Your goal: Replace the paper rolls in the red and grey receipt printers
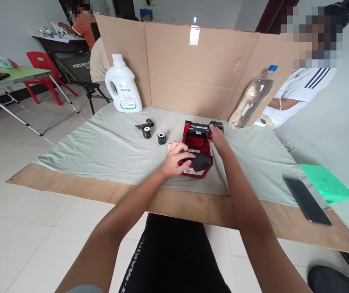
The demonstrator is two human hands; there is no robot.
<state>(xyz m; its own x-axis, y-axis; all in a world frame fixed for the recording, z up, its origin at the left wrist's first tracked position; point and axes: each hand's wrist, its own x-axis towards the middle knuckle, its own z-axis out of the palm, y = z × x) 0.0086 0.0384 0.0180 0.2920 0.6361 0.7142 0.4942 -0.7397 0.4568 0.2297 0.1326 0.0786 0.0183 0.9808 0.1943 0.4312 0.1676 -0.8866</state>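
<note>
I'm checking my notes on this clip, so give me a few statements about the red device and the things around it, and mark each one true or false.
1. The left hand rests on the front of the red device. True.
2. The right hand holds the white jug. False: it is at the device's rear edge; the jug stands apart near the cardboard wall.
3. Two small black rolls lie on the cloth left of the device. True.
4. The clear bottle lies flat on the cloth. False: it leans tilted against the cardboard.
5. A dark phone lies at the right, on the board's edge. True.
</note>
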